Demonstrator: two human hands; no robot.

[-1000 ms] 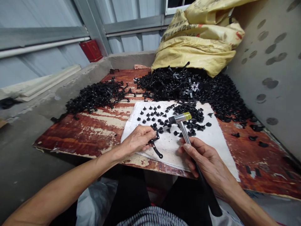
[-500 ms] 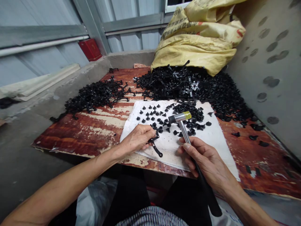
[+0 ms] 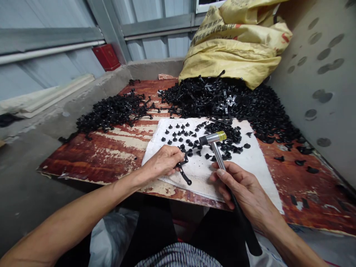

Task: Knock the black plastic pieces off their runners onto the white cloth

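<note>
My left hand (image 3: 162, 163) is closed, pinching a thin black strip part (image 3: 183, 171) that lies on a white cloth (image 3: 256, 163). My right hand (image 3: 241, 191) grips the handle of a small hammer (image 3: 213, 139), whose metal head with a yellow end hovers over the cloth. Several small black stud pieces (image 3: 179, 135) stand scattered on the cloth beyond my left hand. A loose clump of black parts (image 3: 229, 139) lies just past the hammer head.
The cloth lies on a worn red board (image 3: 111, 152). A heap of black assembled parts (image 3: 114, 111) sits at the left, a larger black heap (image 3: 239, 102) at the back right under a yellow sack (image 3: 239, 44). A grey wall (image 3: 322, 85) closes the right side.
</note>
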